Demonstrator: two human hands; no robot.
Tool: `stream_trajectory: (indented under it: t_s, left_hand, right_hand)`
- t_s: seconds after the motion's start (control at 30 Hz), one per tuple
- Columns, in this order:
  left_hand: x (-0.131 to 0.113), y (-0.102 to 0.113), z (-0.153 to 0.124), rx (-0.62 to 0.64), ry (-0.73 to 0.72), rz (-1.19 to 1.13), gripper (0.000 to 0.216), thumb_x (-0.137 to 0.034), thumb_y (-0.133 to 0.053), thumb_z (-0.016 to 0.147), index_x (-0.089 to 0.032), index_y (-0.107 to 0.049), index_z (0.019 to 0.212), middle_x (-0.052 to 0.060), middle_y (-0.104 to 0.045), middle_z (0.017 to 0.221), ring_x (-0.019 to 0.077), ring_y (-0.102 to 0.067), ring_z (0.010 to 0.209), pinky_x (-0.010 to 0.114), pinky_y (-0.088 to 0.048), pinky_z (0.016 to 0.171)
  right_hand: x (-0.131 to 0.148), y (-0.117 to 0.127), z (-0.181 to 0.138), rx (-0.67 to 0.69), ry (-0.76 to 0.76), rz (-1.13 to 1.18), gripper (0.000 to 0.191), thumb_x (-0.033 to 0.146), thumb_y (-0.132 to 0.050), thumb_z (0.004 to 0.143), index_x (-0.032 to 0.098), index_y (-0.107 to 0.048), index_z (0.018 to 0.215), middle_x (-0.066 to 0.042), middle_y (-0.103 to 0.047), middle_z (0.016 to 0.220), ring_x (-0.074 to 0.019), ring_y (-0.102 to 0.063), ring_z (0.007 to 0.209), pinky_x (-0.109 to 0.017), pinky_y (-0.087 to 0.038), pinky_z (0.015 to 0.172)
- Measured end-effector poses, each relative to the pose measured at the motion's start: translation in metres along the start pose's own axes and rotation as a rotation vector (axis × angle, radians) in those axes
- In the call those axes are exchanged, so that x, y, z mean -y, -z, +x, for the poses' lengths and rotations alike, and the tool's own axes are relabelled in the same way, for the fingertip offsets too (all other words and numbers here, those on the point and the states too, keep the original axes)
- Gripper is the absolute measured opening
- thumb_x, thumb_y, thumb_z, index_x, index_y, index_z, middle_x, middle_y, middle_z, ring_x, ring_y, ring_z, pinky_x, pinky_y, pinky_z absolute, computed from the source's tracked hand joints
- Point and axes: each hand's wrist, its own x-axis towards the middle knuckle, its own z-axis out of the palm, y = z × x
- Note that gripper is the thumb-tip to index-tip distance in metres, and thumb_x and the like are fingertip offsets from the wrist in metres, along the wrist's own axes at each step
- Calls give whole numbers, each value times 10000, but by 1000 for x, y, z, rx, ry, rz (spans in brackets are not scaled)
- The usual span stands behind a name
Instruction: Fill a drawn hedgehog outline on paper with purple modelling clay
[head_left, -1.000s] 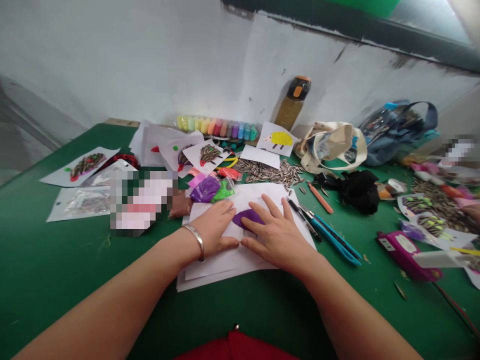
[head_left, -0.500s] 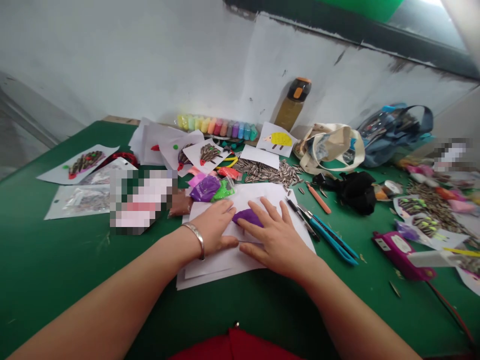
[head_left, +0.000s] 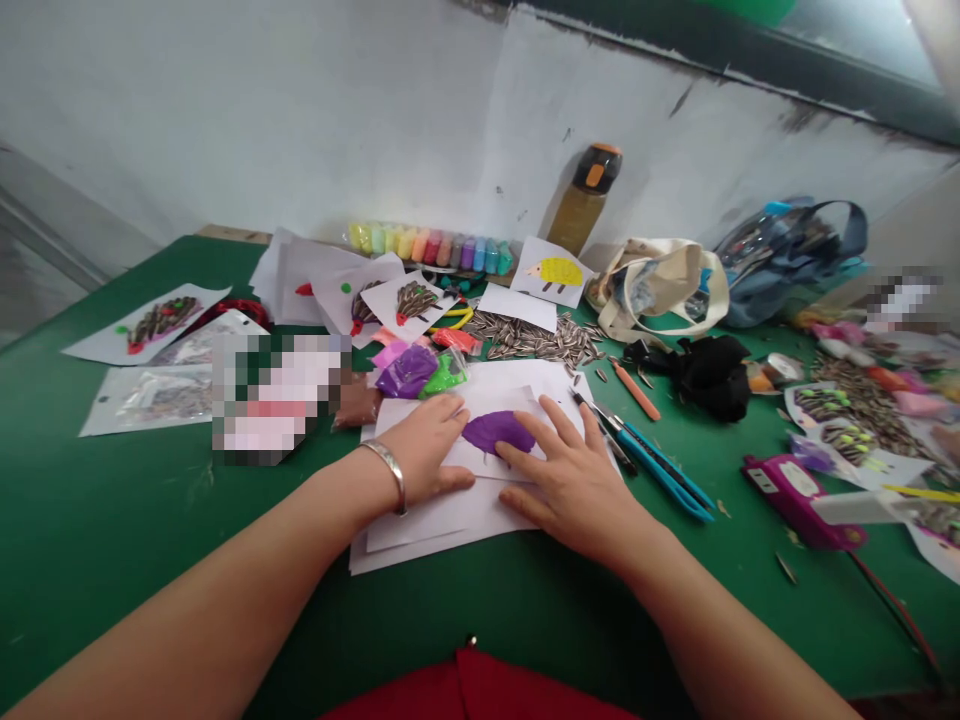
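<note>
Both grips are released: the left hand (head_left: 424, 445) is laid with its fingers stretched forward (a silver bracelet (head_left: 391, 472) is worn at that wrist), and the right hand (head_left: 566, 475) is spread wide, nothing being grasped by either. Between them a flat purple shape (head_left: 491, 430) is set on white paper (head_left: 442, 520), its pointed end just beside the left fingertips, its other end partly overlapped by the right fingers; how firmly it is pressed cannot be told. Close to the right hand, a black pen (head_left: 598, 418) and a blue-handled tool (head_left: 664, 470) are placed side by side. Beyond the paper, purple clay (head_left: 405, 371) and green clay (head_left: 448, 370) are bunched in bags, with striped seeds (head_left: 540, 340) heaped farther right. Near the wall, a yellow hedgehog picture (head_left: 559, 273) is propped beside a bottle (head_left: 581, 205).
</note>
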Motion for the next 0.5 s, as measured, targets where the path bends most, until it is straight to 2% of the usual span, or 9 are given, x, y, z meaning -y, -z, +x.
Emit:
stream_trajectory:
  t_s: [0.17, 0.5]
  left_hand:
    - [-2, 3, 0, 31, 2, 3, 735, -462, -661, 756, -46, -453, 1326, 229, -396, 1435, 335, -319, 1359, 427, -275, 1112]
    - [1, -1, 0, 20, 11, -26, 726, -484, -650, 754, -89, -456, 1330, 212, -379, 1455, 345, -300, 1371, 453, -276, 1112]
  right_hand:
    - [9, -2, 5, -14, 13, 7, 537, 624, -359, 906, 364, -479, 1360, -64, -262, 1549, -349, -111, 1433, -645, -45, 1100]
    - [6, -3, 4, -33, -89, -25, 553, 645, -348, 900, 327, -558, 1301, -60, -399, 1481, -356, -161, 1419, -633, -51, 1108]
